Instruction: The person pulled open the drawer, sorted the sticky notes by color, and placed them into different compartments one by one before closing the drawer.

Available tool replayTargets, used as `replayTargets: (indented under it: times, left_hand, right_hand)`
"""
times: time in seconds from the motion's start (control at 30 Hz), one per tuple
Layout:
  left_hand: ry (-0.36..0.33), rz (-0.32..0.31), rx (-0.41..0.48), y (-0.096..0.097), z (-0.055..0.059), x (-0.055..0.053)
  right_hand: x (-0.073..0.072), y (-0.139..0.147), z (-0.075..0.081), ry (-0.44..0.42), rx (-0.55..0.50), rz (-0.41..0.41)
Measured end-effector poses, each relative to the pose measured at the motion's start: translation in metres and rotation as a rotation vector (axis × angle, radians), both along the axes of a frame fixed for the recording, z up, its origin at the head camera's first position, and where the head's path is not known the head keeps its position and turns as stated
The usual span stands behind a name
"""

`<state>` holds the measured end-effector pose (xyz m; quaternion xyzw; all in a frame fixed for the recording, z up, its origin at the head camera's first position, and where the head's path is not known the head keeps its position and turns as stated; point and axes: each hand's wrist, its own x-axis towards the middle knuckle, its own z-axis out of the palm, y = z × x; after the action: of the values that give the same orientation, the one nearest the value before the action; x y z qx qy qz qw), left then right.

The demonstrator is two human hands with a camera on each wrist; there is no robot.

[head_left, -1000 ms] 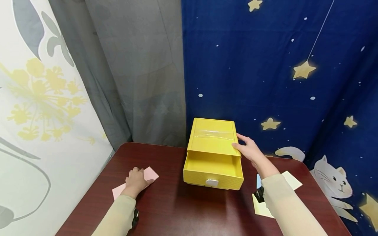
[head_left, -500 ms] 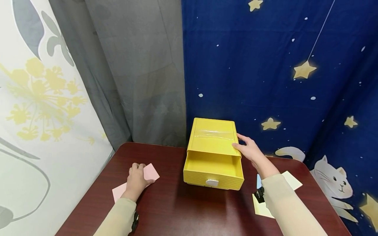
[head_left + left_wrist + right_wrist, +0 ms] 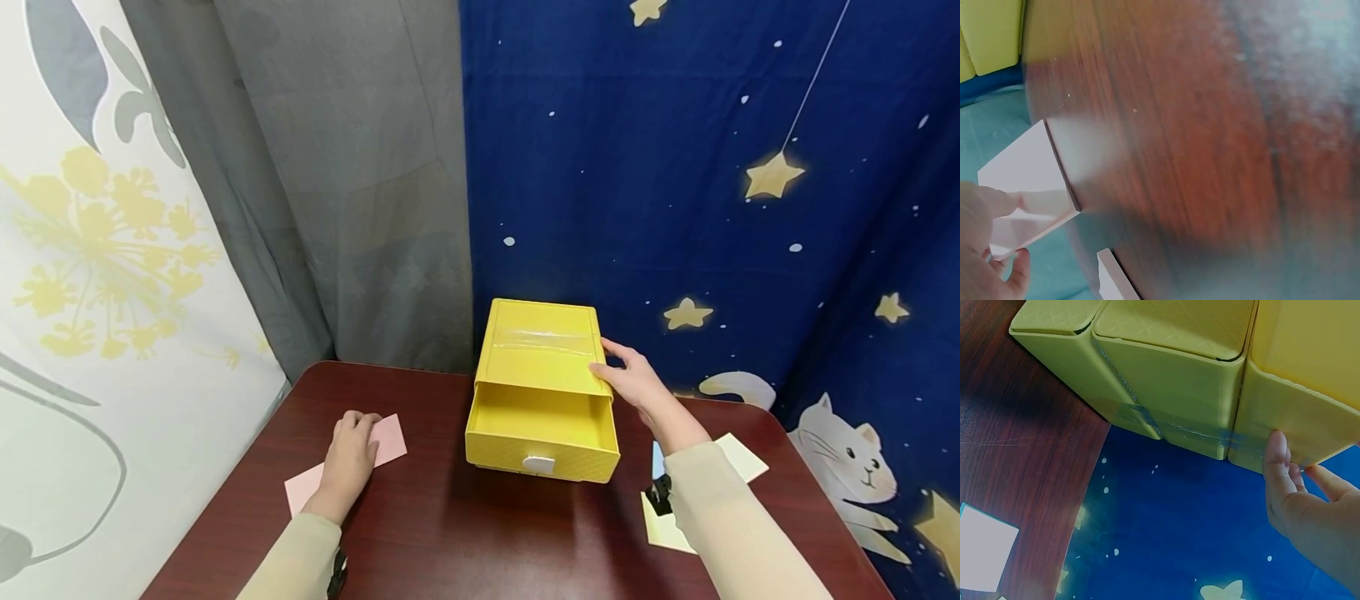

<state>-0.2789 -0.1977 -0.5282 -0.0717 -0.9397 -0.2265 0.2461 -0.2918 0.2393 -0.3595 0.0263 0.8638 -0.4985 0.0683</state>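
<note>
My left hand [image 3: 347, 462] pinches a pink sticky-note pad [image 3: 389, 439] at the left of the table. In the left wrist view the thumb lies across the pad [image 3: 1025, 159], with fingertips at its near edge. A second pink pad [image 3: 302, 487] lies beside that hand, partly hidden by the wrist. My right hand [image 3: 637, 383] rests on the right side of a yellow drawer unit [image 3: 543, 362], thumb on its top edge and fingers fairly straight along the side. The unit's top drawer [image 3: 498, 451], with a white handle [image 3: 538, 465], is pulled out and bare inside.
Beneath the right forearm lie a yellow pad [image 3: 663, 529], a pale pad [image 3: 741, 457] and a blue one [image 3: 657, 460], partly covered by the sleeve. Clear tape runs along the side of the stacked drawers [image 3: 1172, 394]. Curtains hang behind the dark red table [image 3: 420, 533].
The left hand has shifted slightly forward and turned, and the pink pad has rotated with it, lining up more with the other pink pad. The right hand and drawer unit have not moved.
</note>
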Motion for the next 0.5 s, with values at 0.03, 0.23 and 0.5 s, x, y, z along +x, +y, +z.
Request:
replayTargets:
  times: [0.03, 0.23, 0.5]
  left_hand:
    - [0.013, -0.001, -0.008, 0.0006, 0.0013, 0.0012]
    - [0.013, -0.004, -0.031, 0.0044, 0.0077, 0.0061]
    - [0.044, -0.017, -0.064, 0.0064, 0.0088, 0.0081]
  right_hand:
    - [0.0000, 0.0000, 0.0002, 0.000, 0.000, 0.001]
    - [0.0001, 0.0007, -0.0001, 0.001, 0.000, 0.004]
    - [0.0001, 0.0002, -0.0013, 0.001, -0.013, 0.007]
